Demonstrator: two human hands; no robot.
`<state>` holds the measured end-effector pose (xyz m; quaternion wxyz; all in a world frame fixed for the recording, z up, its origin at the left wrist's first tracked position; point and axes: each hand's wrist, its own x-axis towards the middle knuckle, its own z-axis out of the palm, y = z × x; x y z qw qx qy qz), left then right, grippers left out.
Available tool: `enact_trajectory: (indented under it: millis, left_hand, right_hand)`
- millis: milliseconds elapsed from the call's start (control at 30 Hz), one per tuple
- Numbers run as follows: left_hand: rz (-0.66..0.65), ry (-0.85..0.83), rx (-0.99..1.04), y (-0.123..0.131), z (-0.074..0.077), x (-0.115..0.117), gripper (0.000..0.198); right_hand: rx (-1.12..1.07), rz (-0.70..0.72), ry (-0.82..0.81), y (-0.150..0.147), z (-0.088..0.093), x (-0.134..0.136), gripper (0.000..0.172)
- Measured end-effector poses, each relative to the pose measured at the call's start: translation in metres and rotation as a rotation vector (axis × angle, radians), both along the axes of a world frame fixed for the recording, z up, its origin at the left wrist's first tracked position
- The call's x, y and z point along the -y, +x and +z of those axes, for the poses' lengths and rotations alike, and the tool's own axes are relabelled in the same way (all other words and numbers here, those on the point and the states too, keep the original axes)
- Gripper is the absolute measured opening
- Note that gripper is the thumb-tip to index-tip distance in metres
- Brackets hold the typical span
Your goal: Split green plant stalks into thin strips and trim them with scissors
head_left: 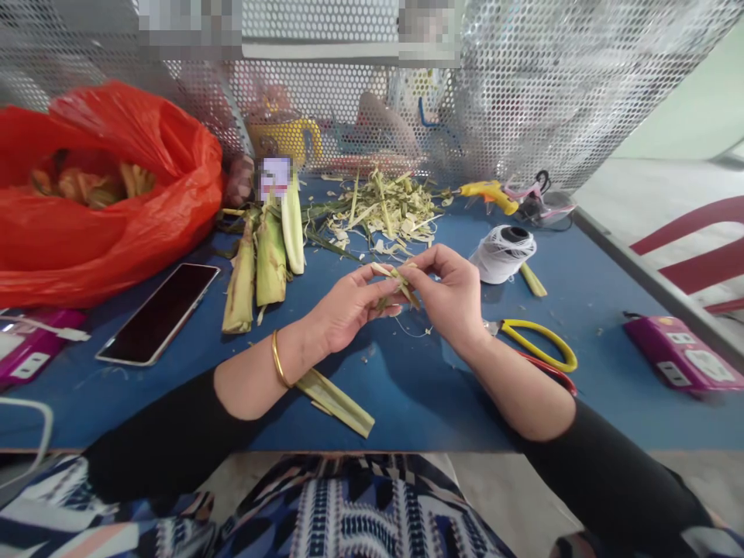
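We hold a small husk strip (396, 279) between both hands, above the middle of the blue table (407, 395). Our left hand (349, 306) has its fingers curled in, with thumb and fingertips pinched on the strip's left end. Our right hand (450, 298) pinches the other end, fingers bent close together. A longer leaf piece (337, 401) lies under our left wrist near the front edge. Yellow-handled scissors (538, 345) lie just beside our right wrist, and a spool of white thread (503, 252) stands beyond them. Husk scraps (387, 209) are heaped toward the back edge, with rolled husks (267, 260) to their left. A phone (160, 310) and a red bag (116, 209) fill the left side.
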<state>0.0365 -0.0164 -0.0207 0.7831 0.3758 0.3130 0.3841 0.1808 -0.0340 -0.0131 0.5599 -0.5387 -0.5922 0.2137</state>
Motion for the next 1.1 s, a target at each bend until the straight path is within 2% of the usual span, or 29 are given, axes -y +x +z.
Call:
enact_trajectory:
  millis: [167, 333, 467, 633, 867, 1000, 1100]
  left_hand:
    - [0.030, 0.053, 0.048, 0.001, -0.001, -0.001, 0.023]
    - [0.029, 0.061, 0.096, 0.001, 0.000, -0.002, 0.026]
    - [0.056, 0.100, 0.053, 0.003, 0.001, -0.001, 0.026]
    - [0.080, 0.191, -0.008, 0.003, 0.001, 0.000, 0.022]
    - [0.118, 0.213, -0.126, 0.000, 0.004, -0.001, 0.019]
    - [0.070, 0.157, -0.218, -0.004, 0.006, -0.003, 0.014]
    - [0.009, 0.086, -0.212, -0.007, 0.009, -0.004, 0.017]
  right_hand:
    - [-0.016, 0.018, 0.001, 0.000, 0.001, -0.001, 0.014]
    - [-0.113, 0.090, -0.051, -0.001, 0.000, -0.001, 0.017]
    - [-0.197, 0.145, -0.091, -0.002, -0.002, -0.003, 0.017]
    - [-0.209, 0.077, -0.102, -0.001, -0.006, -0.004, 0.014]
    - [-0.332, 0.172, -0.111, -0.002, -0.004, -0.007, 0.027]
    - [-0.240, 0.181, -0.037, -0.001, 0.000, -0.004, 0.021]
    - [-0.125, 0.147, 0.025, 0.000, 0.002, -0.001, 0.017]
